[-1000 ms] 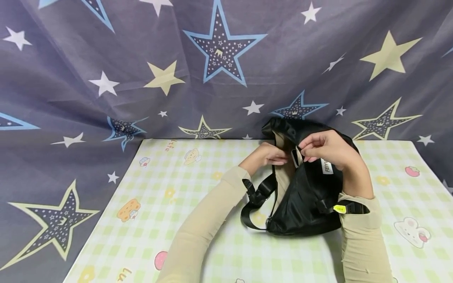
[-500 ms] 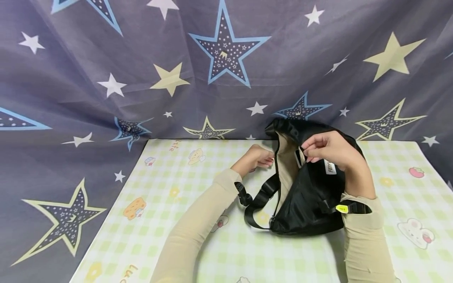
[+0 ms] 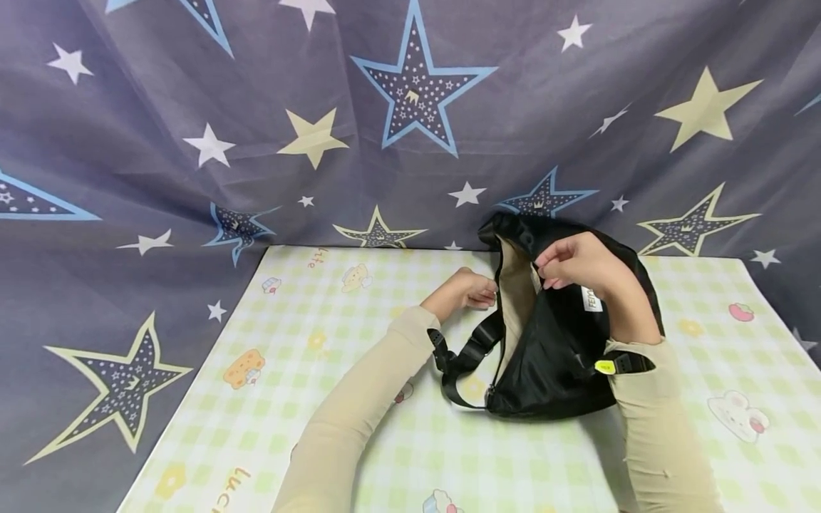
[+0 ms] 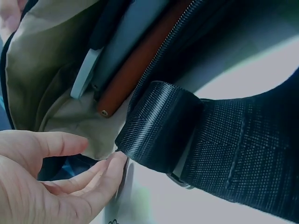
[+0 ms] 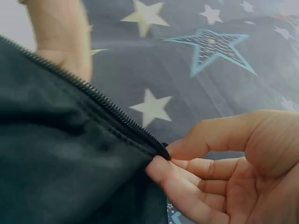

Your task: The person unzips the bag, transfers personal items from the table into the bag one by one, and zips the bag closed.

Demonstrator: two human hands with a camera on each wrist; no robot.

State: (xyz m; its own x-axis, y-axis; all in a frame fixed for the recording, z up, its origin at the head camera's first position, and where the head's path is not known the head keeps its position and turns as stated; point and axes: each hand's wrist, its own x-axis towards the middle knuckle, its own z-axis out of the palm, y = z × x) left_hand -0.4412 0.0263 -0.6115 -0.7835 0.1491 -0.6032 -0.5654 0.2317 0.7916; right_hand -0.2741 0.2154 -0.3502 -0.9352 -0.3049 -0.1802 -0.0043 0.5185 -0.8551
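Observation:
A black zippered shoulder bag (image 3: 551,370) with beige lining stands gaping at the back right of the table. My right hand (image 3: 586,265) pinches its right rim near the white label; the right wrist view shows thumb and fingers closed on the zipper edge (image 5: 117,112). My left hand (image 3: 467,288) is beside the left rim. In the left wrist view its fingertips touch the edge by the webbing strap (image 4: 233,144), with the thumb apart. Inside the bag are a brown-orange flat item (image 4: 135,70), a grey one (image 4: 124,42) and a pale-edged one (image 4: 85,74), partly hidden.
The table (image 3: 359,456) has a green-and-white checked cover with cartoon prints. A grey star-patterned curtain (image 3: 256,85) hangs directly behind it. The bag's strap loops out to the left near my left forearm (image 3: 359,399).
My left hand has drawn out of the bag's opening to the left and now stays at its left rim. My right hand keeps its pinch on the right rim.

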